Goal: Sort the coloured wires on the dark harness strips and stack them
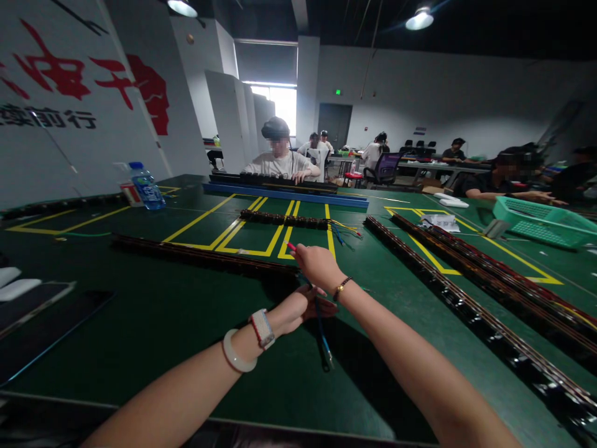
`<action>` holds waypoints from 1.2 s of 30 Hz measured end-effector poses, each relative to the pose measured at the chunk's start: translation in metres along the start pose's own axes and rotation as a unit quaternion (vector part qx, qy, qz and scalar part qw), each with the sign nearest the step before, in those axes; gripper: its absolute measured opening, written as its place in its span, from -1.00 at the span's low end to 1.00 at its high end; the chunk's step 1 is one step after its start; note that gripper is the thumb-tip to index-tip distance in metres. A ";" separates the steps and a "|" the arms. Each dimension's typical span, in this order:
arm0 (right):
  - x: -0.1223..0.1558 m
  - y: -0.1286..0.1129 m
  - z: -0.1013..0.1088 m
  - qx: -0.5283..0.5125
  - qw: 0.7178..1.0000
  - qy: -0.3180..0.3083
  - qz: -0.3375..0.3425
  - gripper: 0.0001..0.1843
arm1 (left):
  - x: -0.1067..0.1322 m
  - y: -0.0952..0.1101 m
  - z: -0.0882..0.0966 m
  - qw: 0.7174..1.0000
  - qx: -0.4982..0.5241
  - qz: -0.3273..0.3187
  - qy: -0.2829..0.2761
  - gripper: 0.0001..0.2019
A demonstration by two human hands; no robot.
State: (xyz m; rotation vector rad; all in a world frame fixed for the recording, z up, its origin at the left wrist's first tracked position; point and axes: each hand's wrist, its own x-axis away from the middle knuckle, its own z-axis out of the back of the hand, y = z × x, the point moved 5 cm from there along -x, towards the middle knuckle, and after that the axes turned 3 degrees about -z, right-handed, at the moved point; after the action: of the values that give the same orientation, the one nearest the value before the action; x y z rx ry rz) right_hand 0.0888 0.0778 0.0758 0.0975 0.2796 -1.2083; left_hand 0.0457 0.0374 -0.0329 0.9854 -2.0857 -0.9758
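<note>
My right hand (pixel 317 264) is closed in a pinch on a thin red-tipped wire (pixel 291 246), just above the end of a long dark terminal strip (pixel 205 256) lying across the green table (pixel 153 323). My left hand (pixel 301 306) sits below it, with fingers curled round a blue wire (pixel 321 330) that hangs toward the table. A white bangle and a watch are on my left wrist, a bead bracelet on my right.
More long dark strips (pixel 466 274) run diagonally on the right. A short strip with loose coloured wires (pixel 284 219) lies ahead. A water bottle (pixel 146 185) stands far left, a green basket (pixel 543 222) far right. People sit at the table's far side.
</note>
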 end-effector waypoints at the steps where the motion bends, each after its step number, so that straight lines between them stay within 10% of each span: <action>1: -0.003 -0.008 -0.002 0.018 1.000 -0.007 0.014 -0.58 | 0.000 0.001 -0.001 1.000 -0.002 -0.002 -0.003 -0.88; 6: -0.001 -0.011 -0.007 -0.010 1.000 0.004 0.028 -0.60 | 0.002 0.004 -0.005 1.000 -0.008 0.006 0.005 -0.87; 12: 0.028 0.046 -0.004 -0.340 0.939 -0.013 0.055 -0.55 | 0.003 0.006 -0.006 1.000 0.001 0.000 0.005 -0.87; 19: 0.066 0.111 -0.026 -0.066 0.997 -0.012 -0.048 -0.74 | 0.007 0.007 -0.008 0.999 0.018 0.006 -0.031 -0.83; 27: 0.072 0.131 -0.043 -0.145 0.984 -0.065 -0.082 -0.80 | 0.015 0.011 -0.011 0.997 -0.074 -0.027 0.028 -0.89; 36: 0.075 0.132 -0.040 -0.101 0.990 -0.046 -0.084 -0.83 | 0.014 0.020 0.002 0.957 -0.281 0.075 -0.016 -0.79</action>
State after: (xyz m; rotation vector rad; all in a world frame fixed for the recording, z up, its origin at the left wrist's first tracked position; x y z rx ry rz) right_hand 0.2295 0.0656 0.0079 -0.1608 0.3340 -1.3412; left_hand 0.0292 0.0357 -0.0144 0.5112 -1.7183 -1.4004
